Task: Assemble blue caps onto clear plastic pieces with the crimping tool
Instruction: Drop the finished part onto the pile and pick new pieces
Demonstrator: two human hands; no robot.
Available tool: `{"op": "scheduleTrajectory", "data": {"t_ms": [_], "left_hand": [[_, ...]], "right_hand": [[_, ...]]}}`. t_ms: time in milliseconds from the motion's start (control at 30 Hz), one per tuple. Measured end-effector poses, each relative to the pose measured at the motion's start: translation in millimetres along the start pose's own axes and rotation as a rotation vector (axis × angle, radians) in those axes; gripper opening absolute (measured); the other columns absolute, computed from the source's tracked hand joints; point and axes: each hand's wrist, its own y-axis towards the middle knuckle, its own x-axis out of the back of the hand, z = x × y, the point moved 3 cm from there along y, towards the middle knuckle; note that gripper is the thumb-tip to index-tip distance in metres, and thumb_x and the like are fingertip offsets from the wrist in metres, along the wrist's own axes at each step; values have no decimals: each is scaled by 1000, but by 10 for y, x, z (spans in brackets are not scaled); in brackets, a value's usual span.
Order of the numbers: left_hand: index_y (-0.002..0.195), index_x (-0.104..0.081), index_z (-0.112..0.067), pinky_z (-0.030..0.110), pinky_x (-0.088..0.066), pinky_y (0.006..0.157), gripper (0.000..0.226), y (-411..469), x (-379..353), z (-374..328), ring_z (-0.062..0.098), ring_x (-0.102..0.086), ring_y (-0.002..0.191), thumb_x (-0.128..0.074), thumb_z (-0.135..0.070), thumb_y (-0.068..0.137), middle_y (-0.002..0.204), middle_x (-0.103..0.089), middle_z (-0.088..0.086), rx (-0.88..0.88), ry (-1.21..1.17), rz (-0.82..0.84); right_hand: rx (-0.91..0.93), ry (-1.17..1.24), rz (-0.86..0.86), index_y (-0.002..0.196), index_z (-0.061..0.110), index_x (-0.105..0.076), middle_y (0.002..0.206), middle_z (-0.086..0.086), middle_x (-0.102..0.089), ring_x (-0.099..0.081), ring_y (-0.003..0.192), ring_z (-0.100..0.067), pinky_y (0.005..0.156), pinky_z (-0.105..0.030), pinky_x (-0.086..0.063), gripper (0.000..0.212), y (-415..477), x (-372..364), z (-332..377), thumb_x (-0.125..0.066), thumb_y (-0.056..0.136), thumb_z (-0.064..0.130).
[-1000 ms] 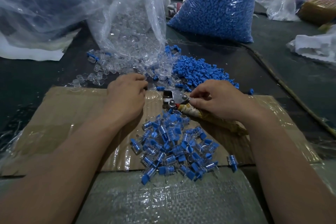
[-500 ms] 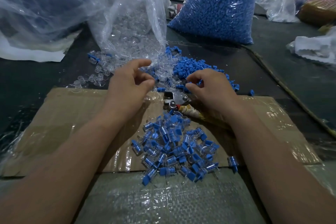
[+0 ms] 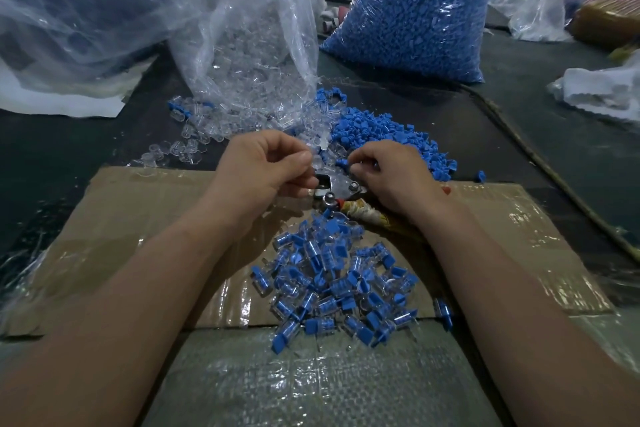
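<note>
Pinching clear piece [image 3: 317,160], left hand [image 3: 266,166] nears right hand's [image 3: 391,173] blue cap [image 3: 343,163].

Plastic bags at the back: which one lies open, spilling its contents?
The crinkled clear plastic bag of transparent pieces, beyond the left hand; pieces spill from its mouth, while the bag packed with blue caps stands upright.

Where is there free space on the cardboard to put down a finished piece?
Free: cardboard left of the left arm, and right of the right arm. Crowded: finished pile between the arms; tool and caps behind it.
</note>
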Motion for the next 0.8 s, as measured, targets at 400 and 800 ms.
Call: {"op": "scheduleTrajectory", "data": {"t_ms": [400,800], "left_hand": [[80,-61,-8,23,-57,55,14,-19,-27,-24,12,-67,58,-59,5,81,65,-66,7,-22,4,29],[79,-62,-11,25,-56,56,16,-11,-39,-25,13,-67,57,-61,5,79,60,-69,2,-71,42,69]], "right_hand": [[105,637,-124,79,27,-60,76,9,-63,-63,72,-4,72,-19,-52,22,-240,267,217,-69,78,7],[281,657,-189,92,24,-64,81,15,-63,-63,75,-1,71,-13,-50,33,-343,195,427,-74,70,2]]}}
